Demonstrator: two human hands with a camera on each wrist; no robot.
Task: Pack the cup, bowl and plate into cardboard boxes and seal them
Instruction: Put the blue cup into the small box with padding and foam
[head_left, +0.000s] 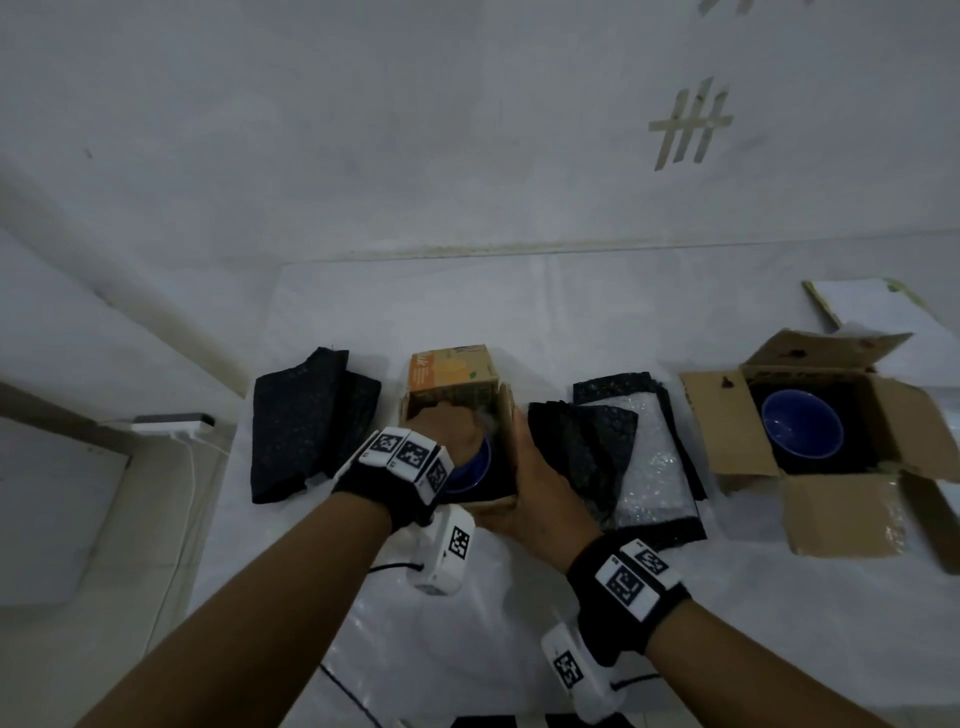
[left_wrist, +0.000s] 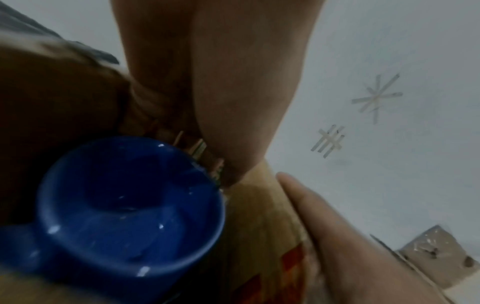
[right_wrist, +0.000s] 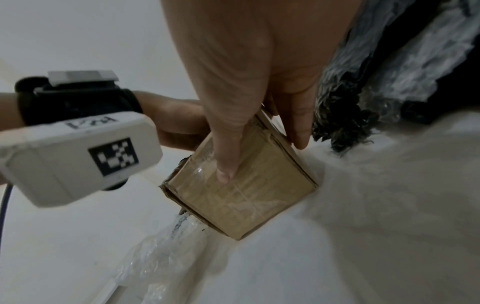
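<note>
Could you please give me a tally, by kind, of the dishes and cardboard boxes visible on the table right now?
Blue cup: 1, in the small box
Blue bowl: 1, in the large box
Cardboard boxes: 2, small box and large box
Plate: 0 visible
Total: 4

Dim, bluish, blurred wide-angle views.

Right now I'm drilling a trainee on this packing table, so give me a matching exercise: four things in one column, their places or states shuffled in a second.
Things:
1. blue ceramic cup
2. blue ceramic bowl
3. right hand
4. folded black foam sheets

Places or states:
A. inside the large open cardboard box
B. left of the small box, on the table
C. inside the small cardboard box
D. holding the small box's outer side

Pairs: 1-C, 2-A, 3-D, 4-B
</note>
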